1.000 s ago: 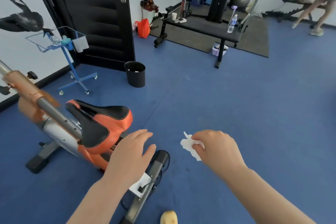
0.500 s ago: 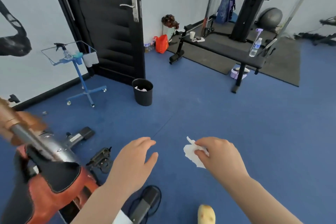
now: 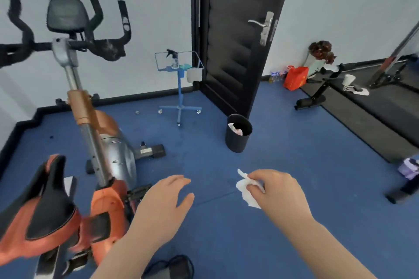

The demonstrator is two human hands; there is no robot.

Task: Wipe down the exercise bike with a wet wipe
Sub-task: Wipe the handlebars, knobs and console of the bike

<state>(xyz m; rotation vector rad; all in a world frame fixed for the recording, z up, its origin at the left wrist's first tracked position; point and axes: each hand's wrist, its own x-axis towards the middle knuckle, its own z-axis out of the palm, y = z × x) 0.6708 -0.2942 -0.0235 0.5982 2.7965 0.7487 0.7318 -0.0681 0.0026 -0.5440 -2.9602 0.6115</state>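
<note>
While both forearms reach forward over the blue floor [image 3: 283, 244], the right hand [image 3: 278, 192] is held palm down with its fingers curled in, pinching a crumpled white wet wipe [image 3: 246, 190] between thumb and fingertips. The wipe sticks out to the left of the knuckles, one corner poking upward, and it hangs in the air, touching nothing else. The left hand [image 3: 163, 206] floats level with it, a little apart, palm down and empty, its fingers relaxed and loosely spread, the thumb angled out toward the right hand. Neither hand touches the machine.

The exercise bike [image 3: 106, 156] stands to the left of the left hand, its orange and silver body just beside that wrist. The orange and black saddle [image 3: 43, 208] fills the lower left corner, blurred. The upright post rises from the body to the black handlebars [image 3: 68, 43] and a dark console pad [image 3: 66, 14] near the top left, against the white wall.

Farther back, a black waste bin [image 3: 238, 136] with scraps of paper inside stands on the floor beyond the hands, near the black door [image 3: 238, 36]. Left of the door is a small blue wheeled stand [image 3: 180, 88] carrying a spray bottle [image 3: 173, 59]. A black weight bench [image 3: 367, 102] runs along the right side.
</note>
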